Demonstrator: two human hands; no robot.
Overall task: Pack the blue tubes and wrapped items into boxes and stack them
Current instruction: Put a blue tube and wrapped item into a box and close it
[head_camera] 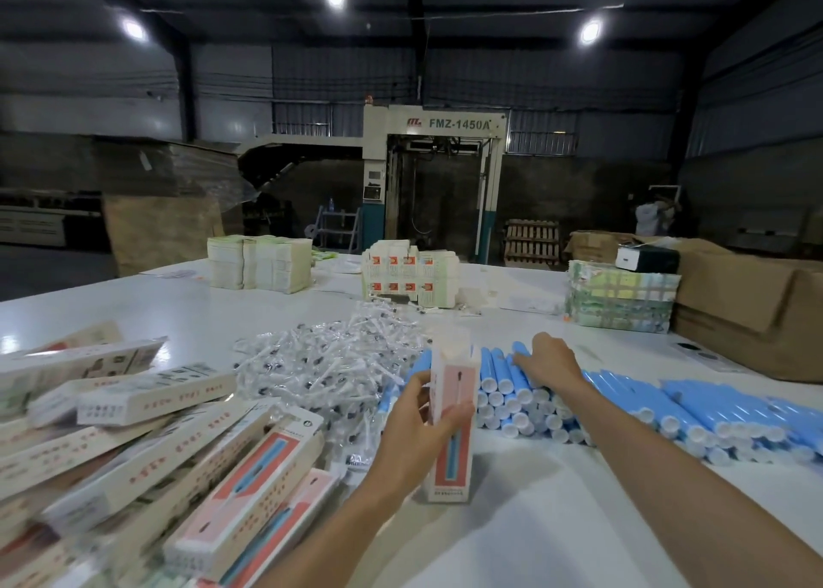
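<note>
My left hand holds the upright box steady while fingers of my right hand, grasp unclear, lie on the blue tubes; I should pinch just one.

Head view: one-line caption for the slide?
Left hand grips an upright pink-and-white cardboard box while the right hand touches the pile of blue plastic tubes on the white table.
</note>
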